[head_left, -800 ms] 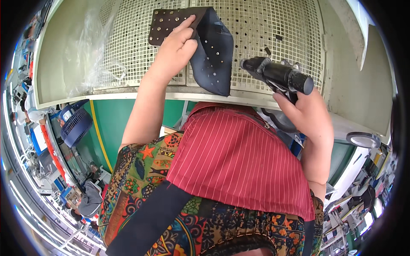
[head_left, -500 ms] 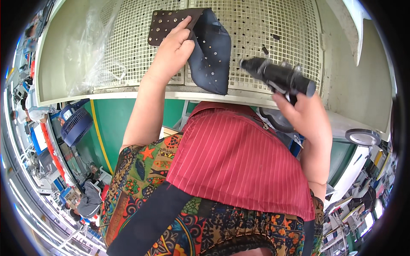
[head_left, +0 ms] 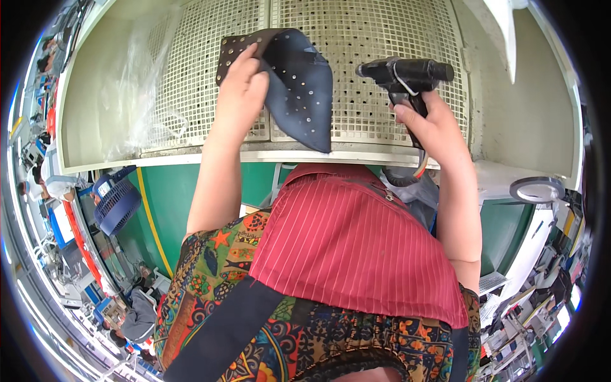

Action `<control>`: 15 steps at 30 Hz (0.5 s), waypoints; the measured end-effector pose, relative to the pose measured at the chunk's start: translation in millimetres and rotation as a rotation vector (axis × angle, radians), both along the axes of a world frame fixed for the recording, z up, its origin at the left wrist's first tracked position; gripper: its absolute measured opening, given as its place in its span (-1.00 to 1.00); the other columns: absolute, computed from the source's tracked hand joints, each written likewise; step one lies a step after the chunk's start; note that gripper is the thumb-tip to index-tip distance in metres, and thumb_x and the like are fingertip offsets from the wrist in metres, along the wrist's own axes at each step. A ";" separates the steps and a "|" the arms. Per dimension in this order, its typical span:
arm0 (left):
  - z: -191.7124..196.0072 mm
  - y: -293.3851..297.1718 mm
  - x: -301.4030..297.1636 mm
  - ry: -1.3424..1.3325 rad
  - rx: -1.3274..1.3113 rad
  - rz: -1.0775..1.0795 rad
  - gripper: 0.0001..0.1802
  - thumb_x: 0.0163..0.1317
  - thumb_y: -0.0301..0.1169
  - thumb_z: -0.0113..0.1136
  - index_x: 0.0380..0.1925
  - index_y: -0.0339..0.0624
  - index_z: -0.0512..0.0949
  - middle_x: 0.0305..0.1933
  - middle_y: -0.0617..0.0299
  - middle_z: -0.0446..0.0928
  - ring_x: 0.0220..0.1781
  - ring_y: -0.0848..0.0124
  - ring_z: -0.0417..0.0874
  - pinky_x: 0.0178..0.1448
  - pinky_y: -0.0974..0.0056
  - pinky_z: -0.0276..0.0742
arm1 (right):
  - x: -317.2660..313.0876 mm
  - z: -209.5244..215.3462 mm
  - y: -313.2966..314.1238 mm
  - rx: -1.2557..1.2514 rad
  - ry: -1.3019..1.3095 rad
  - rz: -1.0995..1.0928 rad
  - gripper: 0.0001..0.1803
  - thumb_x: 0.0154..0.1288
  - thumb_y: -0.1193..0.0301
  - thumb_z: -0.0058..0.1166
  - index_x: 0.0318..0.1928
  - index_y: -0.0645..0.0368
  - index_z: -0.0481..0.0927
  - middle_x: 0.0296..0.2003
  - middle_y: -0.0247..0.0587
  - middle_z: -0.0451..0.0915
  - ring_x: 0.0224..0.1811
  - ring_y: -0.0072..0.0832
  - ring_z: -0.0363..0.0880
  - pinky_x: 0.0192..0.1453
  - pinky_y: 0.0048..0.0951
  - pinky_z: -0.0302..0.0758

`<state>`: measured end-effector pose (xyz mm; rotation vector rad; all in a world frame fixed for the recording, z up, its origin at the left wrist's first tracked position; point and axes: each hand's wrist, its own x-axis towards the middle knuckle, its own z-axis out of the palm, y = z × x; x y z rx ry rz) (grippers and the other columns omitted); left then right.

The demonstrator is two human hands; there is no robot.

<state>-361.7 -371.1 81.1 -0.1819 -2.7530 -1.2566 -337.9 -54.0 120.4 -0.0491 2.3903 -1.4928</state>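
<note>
My left hand (head_left: 238,95) grips a dark, curled sheet (head_left: 304,95) dotted with small metal studs. Its index finger lies along the sheet's brown upper flap, while the bluish-black part hangs open in a loop toward me. The sheet is above a pale perforated grid (head_left: 363,130). To the right, my right hand (head_left: 439,124) is wrapped round the handle of a black pistol-shaped spray or air gun (head_left: 414,74). The gun's nozzle points left toward the studded sheet, with a gap between them. A cable or hose runs down from its handle.
The grid forms the floor of a cream-coloured tray-like booth whose front rim (head_left: 254,159) runs before me. Crumpled clear plastic (head_left: 137,95) lies at its left. A blue fan (head_left: 118,200) stands at lower left, and a grey ring (head_left: 538,189) is at the right.
The gun has swung level and moved slightly left and away from me; its nozzle was tilted before. My left hand and the studded sheet have shifted a little left and nearer.
</note>
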 end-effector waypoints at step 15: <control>172.7 53.5 45.9 -0.247 0.165 -0.506 -0.45 0.01 -0.51 -0.10 0.06 -0.56 0.39 0.14 -0.10 0.44 0.19 0.21 0.45 0.32 0.23 0.25 | 108.8 -16.8 85.8 0.318 0.249 -0.053 -0.59 0.18 0.28 0.05 0.02 0.19 0.50 -0.13 0.01 0.58 -0.05 -0.06 0.54 0.04 -0.16 0.46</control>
